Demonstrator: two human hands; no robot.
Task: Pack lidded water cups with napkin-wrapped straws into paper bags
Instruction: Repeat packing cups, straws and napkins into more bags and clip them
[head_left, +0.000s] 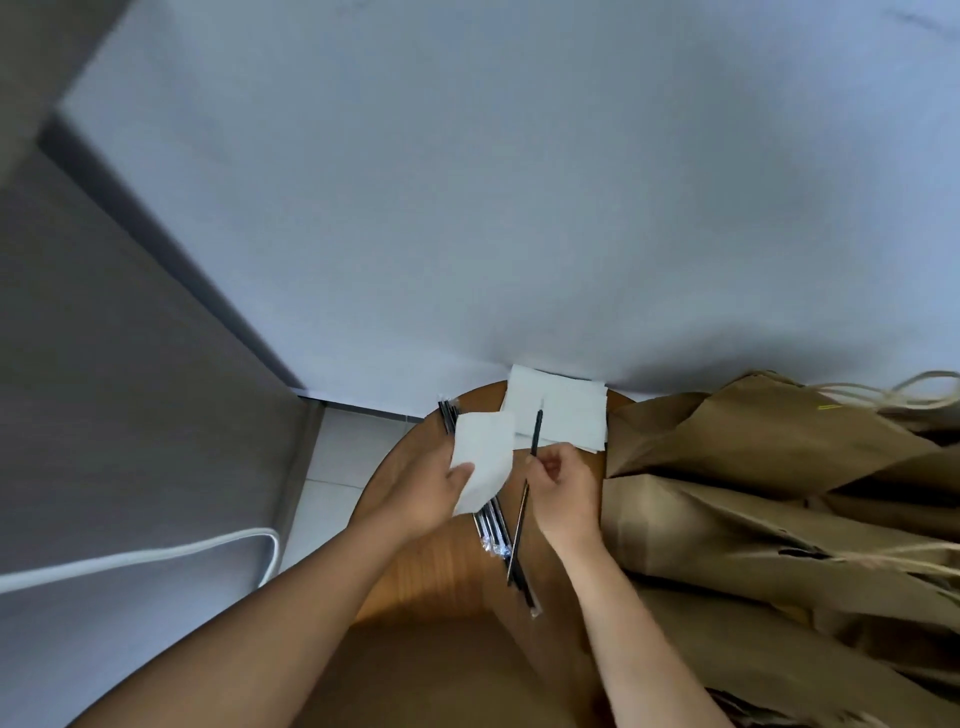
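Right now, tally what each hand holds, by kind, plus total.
Napkin, in left hand: 1
Straw, in right hand: 1
Total held: 2
The loose straws, napkin stack and paper bags on the table overlap too much to count.

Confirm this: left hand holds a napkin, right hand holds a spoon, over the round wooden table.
Not a spoon. The head view shows the right hand pinching a black straw. The rest stands: the left hand holds a napkin over the round wooden table.
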